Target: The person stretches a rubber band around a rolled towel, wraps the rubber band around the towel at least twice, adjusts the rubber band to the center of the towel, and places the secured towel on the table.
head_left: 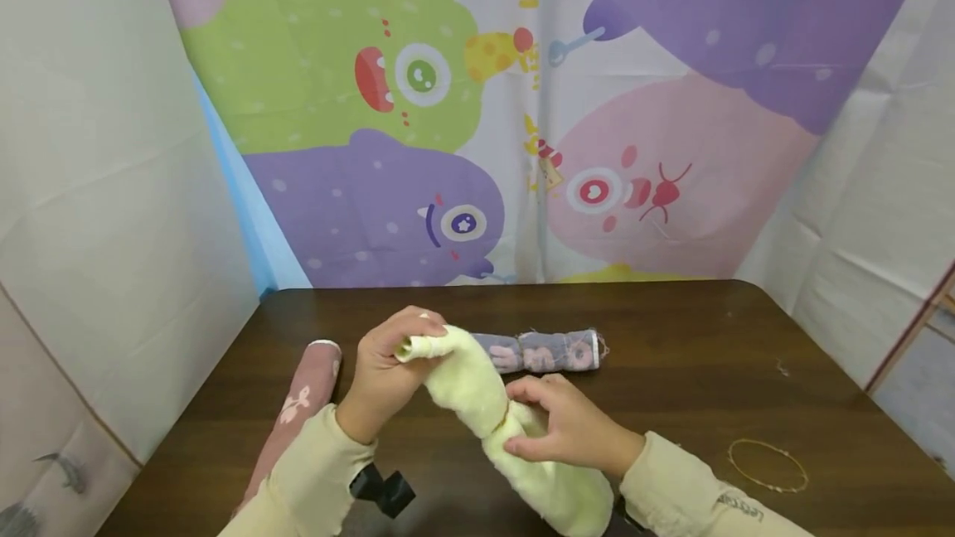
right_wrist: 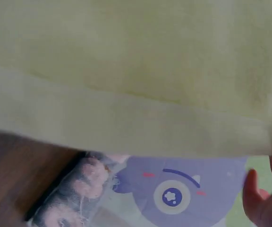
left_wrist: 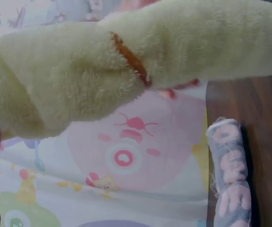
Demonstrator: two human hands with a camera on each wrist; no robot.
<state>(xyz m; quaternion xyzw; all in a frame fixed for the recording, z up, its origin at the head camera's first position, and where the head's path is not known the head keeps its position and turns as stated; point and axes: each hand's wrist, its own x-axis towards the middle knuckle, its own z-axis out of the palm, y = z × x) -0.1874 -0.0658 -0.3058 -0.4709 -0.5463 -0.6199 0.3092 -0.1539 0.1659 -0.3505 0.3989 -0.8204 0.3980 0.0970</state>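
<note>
A pale yellow rolled towel (head_left: 466, 384) is held up over the table, bent near its top, with a thin brownish band (left_wrist: 132, 60) round its middle. My left hand (head_left: 395, 371) grips the towel's upper end, where a rolled edge sticks out. Close to the band, my right hand (head_left: 570, 429) holds the roll between thumb and fingers. The towel's lower part hangs toward the front edge of the view. In the right wrist view the yellow cloth (right_wrist: 140, 61) covers most of the frame and hides the right hand's grip.
Behind the hands lies a grey-and-pink rolled towel (head_left: 548, 351). A dusty pink roll (head_left: 298, 404) with a pale leaf pattern lies by the left forearm. At the right, a loose yellowish band (head_left: 768, 466) rests on the dark table (head_left: 671, 330). A cartoon curtain (head_left: 537, 106) hangs behind.
</note>
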